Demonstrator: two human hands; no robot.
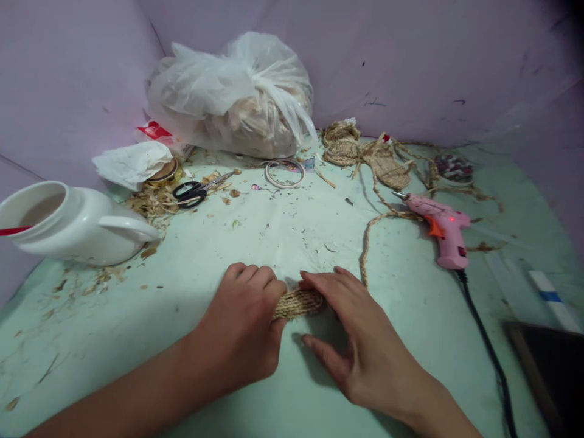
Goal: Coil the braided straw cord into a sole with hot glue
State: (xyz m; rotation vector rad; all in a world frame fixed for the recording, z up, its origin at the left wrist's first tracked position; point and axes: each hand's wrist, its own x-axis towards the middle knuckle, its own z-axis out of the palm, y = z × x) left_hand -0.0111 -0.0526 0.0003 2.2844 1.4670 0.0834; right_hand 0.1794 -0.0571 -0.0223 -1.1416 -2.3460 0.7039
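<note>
A small coiled piece of braided straw (298, 304) lies between my hands near the table's front middle. My left hand (249, 322) is closed round its left end. At its right end, my right hand (353, 331) has thumb and fingers apart, the fingertips over the piece's upper right edge. A braided cord (366, 243) runs from behind my right hand up towards the back right. A pink glue gun (442, 228) with a small red light lies to the right, its nozzle pointing left.
Black-handled scissors (194, 193), a white jug (86, 225), a tied plastic bag (237, 97) and a white ring (285, 174) lie at the left and back. Woven straw pieces (387, 164) sit at the back right. A black cable (488, 347) runs down the right side.
</note>
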